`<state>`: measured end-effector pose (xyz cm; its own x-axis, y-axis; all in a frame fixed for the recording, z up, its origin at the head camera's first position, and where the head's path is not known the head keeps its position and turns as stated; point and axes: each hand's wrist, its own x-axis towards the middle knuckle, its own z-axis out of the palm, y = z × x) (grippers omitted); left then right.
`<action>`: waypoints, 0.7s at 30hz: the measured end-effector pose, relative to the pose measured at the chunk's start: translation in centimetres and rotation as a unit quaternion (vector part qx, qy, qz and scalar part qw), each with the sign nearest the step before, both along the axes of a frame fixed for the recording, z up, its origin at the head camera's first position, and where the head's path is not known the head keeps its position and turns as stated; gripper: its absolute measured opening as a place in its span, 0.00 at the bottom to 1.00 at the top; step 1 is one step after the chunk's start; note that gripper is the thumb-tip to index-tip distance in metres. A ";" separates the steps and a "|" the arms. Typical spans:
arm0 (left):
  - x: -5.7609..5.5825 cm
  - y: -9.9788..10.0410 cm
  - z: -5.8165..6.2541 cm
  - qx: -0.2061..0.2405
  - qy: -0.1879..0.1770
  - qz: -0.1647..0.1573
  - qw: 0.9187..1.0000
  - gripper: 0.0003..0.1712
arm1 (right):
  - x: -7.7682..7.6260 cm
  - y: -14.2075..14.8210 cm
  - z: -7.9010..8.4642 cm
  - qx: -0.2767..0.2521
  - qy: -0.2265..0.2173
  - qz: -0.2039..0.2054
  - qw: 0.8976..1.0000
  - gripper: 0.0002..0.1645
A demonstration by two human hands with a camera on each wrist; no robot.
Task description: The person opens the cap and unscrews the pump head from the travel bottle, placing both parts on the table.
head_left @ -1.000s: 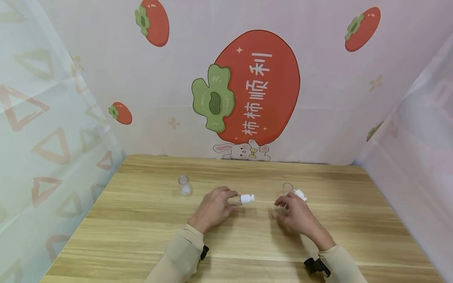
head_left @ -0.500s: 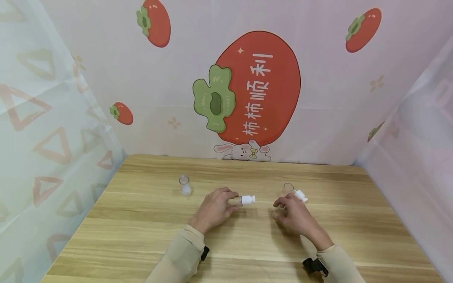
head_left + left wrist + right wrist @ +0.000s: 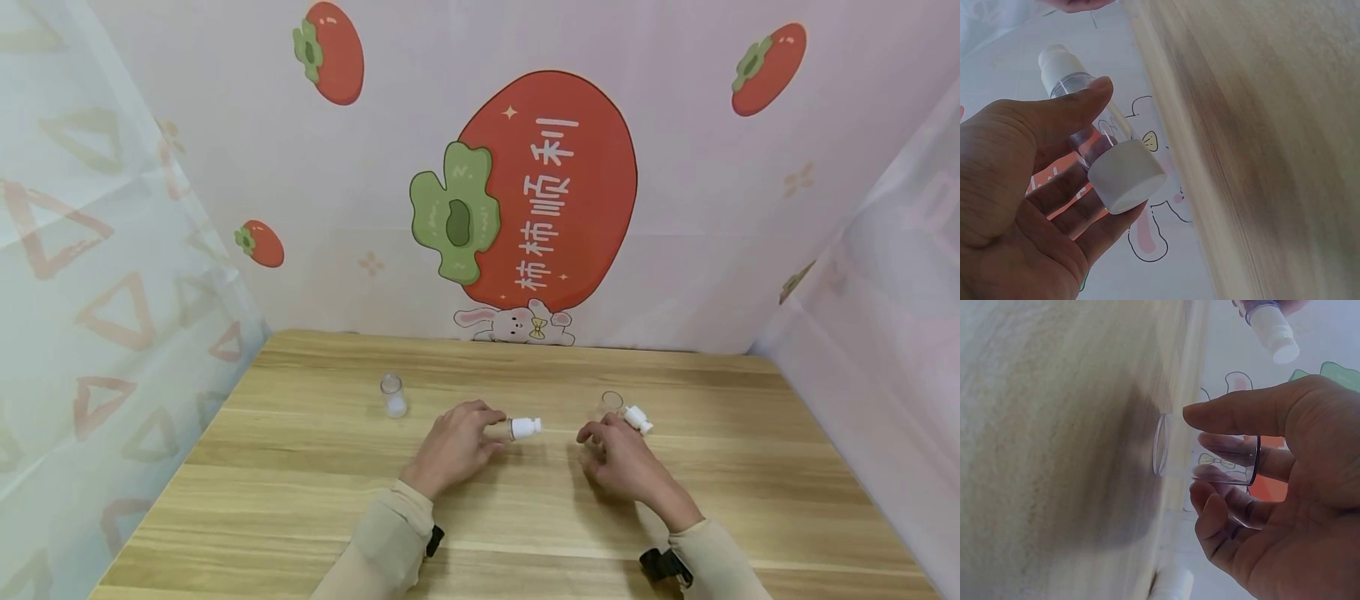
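Observation:
In the head view my left hand (image 3: 453, 446) grips a small clear pump bottle, its white pump head (image 3: 525, 427) pointing right. Seen in the left wrist view, the clear bottle (image 3: 1088, 144) has a white base (image 3: 1127, 176) and a thin tube inside, with my thumb across its side and my fingers behind. My right hand (image 3: 618, 458) holds a clear cylindrical cap (image 3: 1175, 447) between thumb and fingers; its rimmed end is close over the tabletop. From above, this cap is mostly hidden by the hand.
Beyond my right hand are a clear cylinder (image 3: 612, 400) and a white pump head (image 3: 637, 419). A clear container with a white lower part (image 3: 393, 396) stands at the left on the wooden table (image 3: 315, 500). Printed fabric walls (image 3: 675, 208) enclose the back and sides.
Both hands stay almost in place with their grips unchanged. The head view has shifted very slightly, and the loose items on the table have not moved.

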<state>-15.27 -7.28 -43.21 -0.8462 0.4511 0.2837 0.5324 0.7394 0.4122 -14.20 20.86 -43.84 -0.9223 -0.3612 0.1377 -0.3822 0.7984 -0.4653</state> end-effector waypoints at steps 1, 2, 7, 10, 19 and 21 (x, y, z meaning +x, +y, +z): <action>0.0 0.0 0.0 0.000 0.000 0.001 1.000 0.20 | 0.0 0.0 0.0 0.002 0.001 0.001 1.000 0.18; 0.0 0.0 0.0 -0.001 0.000 0.001 1.000 0.20 | 0.0 0.0 0.0 0.003 0.002 0.001 1.000 0.18; 0.1 0.0 0.1 -0.001 0.002 -0.002 1.000 0.20 | 0.1 0.0 0.2 0.013 0.005 -0.001 1.000 0.19; 0.1 0.1 0.1 0.002 0.003 -0.007 1.000 0.20 | 0.2 0.1 0.4 0.016 0.014 -0.005 1.000 0.19; 0.2 0.2 0.0 -0.002 0.012 -0.014 1.000 0.20 | 0.5 -0.1 1.2 0.019 0.046 -0.021 0.999 0.22; 0.2 0.3 0.0 -0.006 0.013 -0.015 1.000 0.20 | 0.6 -0.2 1.5 0.017 0.050 -0.024 0.998 0.23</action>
